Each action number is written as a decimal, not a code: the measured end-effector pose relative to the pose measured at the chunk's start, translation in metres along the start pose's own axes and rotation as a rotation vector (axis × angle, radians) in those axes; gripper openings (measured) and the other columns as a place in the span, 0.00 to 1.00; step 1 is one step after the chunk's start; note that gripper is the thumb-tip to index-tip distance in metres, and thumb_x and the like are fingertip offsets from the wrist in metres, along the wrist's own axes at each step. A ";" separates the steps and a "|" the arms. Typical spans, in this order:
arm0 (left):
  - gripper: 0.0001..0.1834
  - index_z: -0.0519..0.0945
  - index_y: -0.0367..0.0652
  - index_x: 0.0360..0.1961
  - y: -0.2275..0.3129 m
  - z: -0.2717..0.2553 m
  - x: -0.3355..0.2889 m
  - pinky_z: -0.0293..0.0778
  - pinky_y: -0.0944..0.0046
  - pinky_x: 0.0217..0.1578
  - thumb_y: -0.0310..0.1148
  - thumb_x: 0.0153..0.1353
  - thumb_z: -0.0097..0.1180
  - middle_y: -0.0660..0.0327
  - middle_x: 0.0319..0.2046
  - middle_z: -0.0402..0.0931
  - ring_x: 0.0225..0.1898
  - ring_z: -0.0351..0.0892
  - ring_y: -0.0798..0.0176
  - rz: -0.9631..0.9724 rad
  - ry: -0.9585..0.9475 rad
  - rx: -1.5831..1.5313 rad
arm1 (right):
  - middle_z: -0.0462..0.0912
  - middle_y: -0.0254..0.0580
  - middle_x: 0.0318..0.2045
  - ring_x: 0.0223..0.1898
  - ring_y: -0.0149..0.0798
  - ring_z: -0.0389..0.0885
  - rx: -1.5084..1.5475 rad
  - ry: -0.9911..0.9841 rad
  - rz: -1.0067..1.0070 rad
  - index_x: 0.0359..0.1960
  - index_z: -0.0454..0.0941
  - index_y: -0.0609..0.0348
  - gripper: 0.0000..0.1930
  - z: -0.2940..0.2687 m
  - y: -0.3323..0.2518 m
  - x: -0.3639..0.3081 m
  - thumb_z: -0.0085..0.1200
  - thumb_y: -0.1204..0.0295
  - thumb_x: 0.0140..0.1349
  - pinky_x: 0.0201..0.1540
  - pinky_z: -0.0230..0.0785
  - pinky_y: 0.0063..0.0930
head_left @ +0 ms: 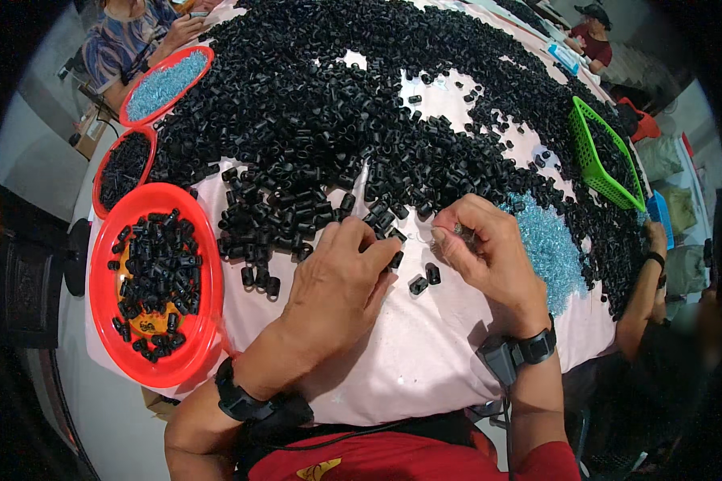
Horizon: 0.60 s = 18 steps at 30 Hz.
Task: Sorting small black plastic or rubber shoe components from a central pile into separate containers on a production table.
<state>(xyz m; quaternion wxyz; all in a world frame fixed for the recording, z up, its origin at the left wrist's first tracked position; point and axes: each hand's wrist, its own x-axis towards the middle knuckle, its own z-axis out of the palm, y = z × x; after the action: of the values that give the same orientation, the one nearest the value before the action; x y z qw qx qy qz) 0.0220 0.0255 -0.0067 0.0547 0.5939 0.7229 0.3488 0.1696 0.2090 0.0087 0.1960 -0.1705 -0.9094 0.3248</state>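
Here, in the middle of the frame, I see my left hand [341,276] resting palm down on the pale pink tablecloth [425,353], fingers curled, with the fingertips pinching 1 small black plastic tube [395,259] at the lower edge of the big black pile [337,112]. My right hand [485,248] sits just right of centre, thumb and forefinger pressed together on something tiny and clear that I cannot make out; the other fingers are folded in. 2 loose black tubes [425,278] lie on the cloth between the 2 hands, just below the fingertips.

Just beside the right hand, toward the right of the frame, a heap of light blue clear bits [549,248] spreads over the cloth. The black pile covers most of the upper half of the table.

At the lower left a red round tray [104,321] holds a scatter of black tubes. Above it, a second red tray [103,172] is filled with black parts, and a third red tray [140,80] at the upper left holds blue bits. A green basket [590,152] stands at the upper right. Another person's forearm [642,297] reaches in at the right edge.
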 end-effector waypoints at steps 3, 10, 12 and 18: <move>0.20 0.81 0.41 0.53 -0.001 0.000 0.001 0.74 0.54 0.44 0.28 0.59 0.65 0.53 0.41 0.74 0.44 0.75 0.48 -0.032 -0.032 -0.048 | 0.81 0.43 0.28 0.27 0.39 0.80 0.032 0.021 -0.034 0.35 0.82 0.63 0.05 0.004 -0.001 0.000 0.61 0.73 0.63 0.26 0.70 0.30; 0.17 0.81 0.41 0.50 -0.004 0.015 0.010 0.74 0.53 0.43 0.24 0.58 0.63 0.54 0.41 0.74 0.44 0.76 0.48 0.034 0.039 0.058 | 0.81 0.40 0.29 0.24 0.30 0.77 0.199 0.063 0.113 0.40 0.83 0.64 0.06 0.013 0.000 -0.004 0.61 0.75 0.64 0.25 0.67 0.24; 0.16 0.81 0.41 0.49 -0.006 0.015 0.009 0.75 0.53 0.43 0.23 0.58 0.62 0.55 0.41 0.74 0.44 0.76 0.49 0.029 0.002 0.093 | 0.81 0.40 0.29 0.23 0.29 0.76 0.187 0.090 0.080 0.41 0.84 0.64 0.07 0.014 0.001 -0.003 0.61 0.75 0.64 0.25 0.66 0.24; 0.13 0.80 0.42 0.44 -0.004 0.011 0.009 0.74 0.53 0.42 0.22 0.57 0.62 0.55 0.39 0.73 0.42 0.77 0.50 0.007 -0.030 0.107 | 0.81 0.39 0.29 0.24 0.29 0.75 0.149 -0.022 0.046 0.43 0.84 0.63 0.08 0.014 -0.002 -0.004 0.62 0.75 0.63 0.24 0.64 0.23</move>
<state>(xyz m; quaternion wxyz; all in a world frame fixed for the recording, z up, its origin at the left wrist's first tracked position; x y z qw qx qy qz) 0.0220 0.0381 -0.0147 0.0327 0.6037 0.7375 0.3009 0.1658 0.1986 -0.0008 0.1906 -0.1727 -0.8806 0.3979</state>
